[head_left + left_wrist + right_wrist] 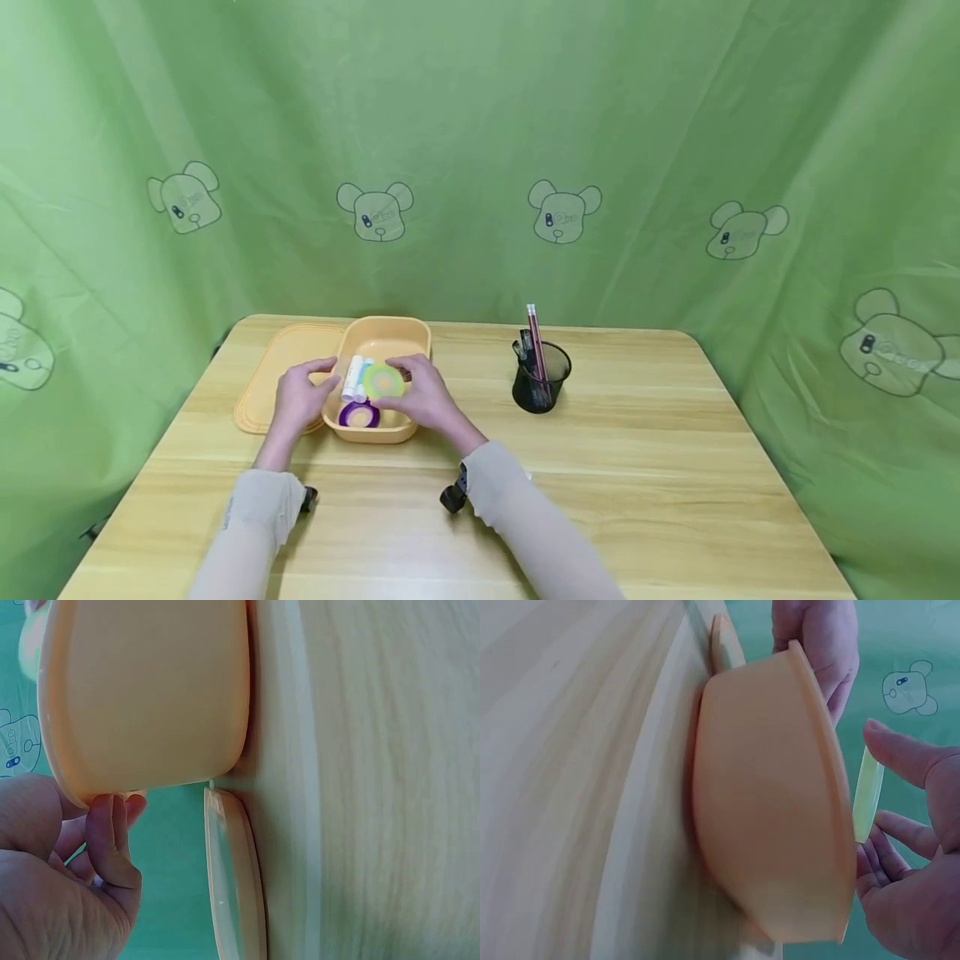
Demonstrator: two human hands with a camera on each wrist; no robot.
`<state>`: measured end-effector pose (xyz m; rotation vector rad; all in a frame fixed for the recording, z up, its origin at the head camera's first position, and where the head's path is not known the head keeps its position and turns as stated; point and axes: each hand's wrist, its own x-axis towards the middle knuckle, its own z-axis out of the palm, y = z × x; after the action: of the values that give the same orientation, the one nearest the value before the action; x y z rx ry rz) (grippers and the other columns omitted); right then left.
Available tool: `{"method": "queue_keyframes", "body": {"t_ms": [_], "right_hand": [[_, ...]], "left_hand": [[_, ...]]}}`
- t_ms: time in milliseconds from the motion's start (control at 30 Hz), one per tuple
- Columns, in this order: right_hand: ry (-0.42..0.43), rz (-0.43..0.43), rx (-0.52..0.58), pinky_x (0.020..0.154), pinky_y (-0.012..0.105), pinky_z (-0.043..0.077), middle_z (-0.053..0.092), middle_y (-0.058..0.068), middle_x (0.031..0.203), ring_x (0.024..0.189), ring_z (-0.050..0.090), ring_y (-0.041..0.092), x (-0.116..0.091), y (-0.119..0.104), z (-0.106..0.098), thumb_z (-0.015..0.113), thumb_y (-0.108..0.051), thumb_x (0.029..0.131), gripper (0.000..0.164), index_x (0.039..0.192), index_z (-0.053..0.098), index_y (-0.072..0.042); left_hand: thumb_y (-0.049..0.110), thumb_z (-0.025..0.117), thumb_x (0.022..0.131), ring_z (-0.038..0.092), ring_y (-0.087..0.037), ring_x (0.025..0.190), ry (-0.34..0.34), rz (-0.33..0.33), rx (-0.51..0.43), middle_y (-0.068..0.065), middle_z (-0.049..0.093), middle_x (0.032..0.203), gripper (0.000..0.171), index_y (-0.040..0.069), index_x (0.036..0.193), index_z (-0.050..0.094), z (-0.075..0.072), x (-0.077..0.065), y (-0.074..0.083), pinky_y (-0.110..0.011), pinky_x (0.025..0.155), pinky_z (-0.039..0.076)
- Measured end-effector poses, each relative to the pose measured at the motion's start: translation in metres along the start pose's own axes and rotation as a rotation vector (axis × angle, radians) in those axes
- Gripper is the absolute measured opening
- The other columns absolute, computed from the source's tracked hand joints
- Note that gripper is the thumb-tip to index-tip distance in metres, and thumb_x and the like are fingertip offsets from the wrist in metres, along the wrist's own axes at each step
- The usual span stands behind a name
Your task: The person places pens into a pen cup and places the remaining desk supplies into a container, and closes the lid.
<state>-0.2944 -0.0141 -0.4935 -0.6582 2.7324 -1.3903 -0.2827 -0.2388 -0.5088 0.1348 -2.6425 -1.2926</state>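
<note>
An orange plastic box (375, 435) stands at the back left of the table. My left hand (296, 400) is at its left rim, and in the left wrist view the thumb and fingers (112, 840) pinch that edge. Over the box, my right hand (427, 396) grips a yellow-green ring, like a roll of tape (372, 388), by its edge between thumb and fingers. Side-on in the right wrist view, this tape roll (868, 791) is thin and upright beside the rim. Inside lie white cylinders (352, 380) and a purple ring-shaped roll (346, 419).
The flat orange lid (270, 379) lies left of the box, partly behind my left hand. To the right stands a black mesh pen holder (536, 396) with pencils (536, 342) and pens. A green curtain (480, 125) hangs behind the wooden table (637, 467).
</note>
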Motion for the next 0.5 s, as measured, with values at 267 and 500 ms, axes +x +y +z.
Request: {"method": "queue_keyframes", "body": {"t_ms": [267,500], "right_hand": [[0.021,0.046,0.08,0.083,0.023,0.05,0.057,0.001,0.114,0.098,0.056,0.014,0.013,-0.006,0.019,0.087,-0.031,0.068,0.07,0.129,0.059,-0.012],[0.024,0.016,-0.132,0.099,0.03,0.044,0.057,0.004,0.122,0.11,0.052,0.017,0.022,-0.001,0.015,0.088,-0.034,0.066,0.075,0.131,0.057,-0.011]], "left_hand": [[0.016,0.069,0.088,0.035,-0.009,0.038,0.002,0.019,-0.002,-0.014,0.065,0.12,0.036,0.01,0.123,0.064,0.001,0.001,-0.002,-0.026,0.036,0.036],[0.017,0.068,0.088,0.035,-0.008,0.038,-0.003,0.005,-0.004,-0.014,0.064,0.122,0.037,0.011,0.124,0.064,0.001,0.002,-0.004,-0.025,0.037,0.037]]}}
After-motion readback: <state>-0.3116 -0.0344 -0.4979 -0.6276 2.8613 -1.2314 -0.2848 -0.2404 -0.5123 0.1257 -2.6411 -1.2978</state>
